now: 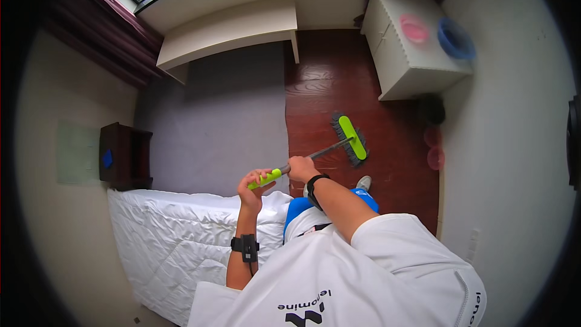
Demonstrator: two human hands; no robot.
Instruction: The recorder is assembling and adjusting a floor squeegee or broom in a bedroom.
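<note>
I hold a long-handled mop (331,148) with both hands, its pole slanting away to the right. My left hand (253,186) is wrapped round the lime-green grip at the pole's near end. Farther along, my right hand (301,168) is closed round the grey part of the pole. The mop head (351,138), a lime-green plate with grey fringe around it, rests on the dark red wooden floor (321,97) ahead of my feet. Most of the pole shows; only the stretches under my fingers are hidden.
A bed with a white quilt (175,230) lies at my left. Grey carpet (224,109) covers the floor beyond it. A long white desk (236,24) stands under the window. At the right, a white cabinet (405,42) carries a pink basin (414,28) and a blue basin (455,39).
</note>
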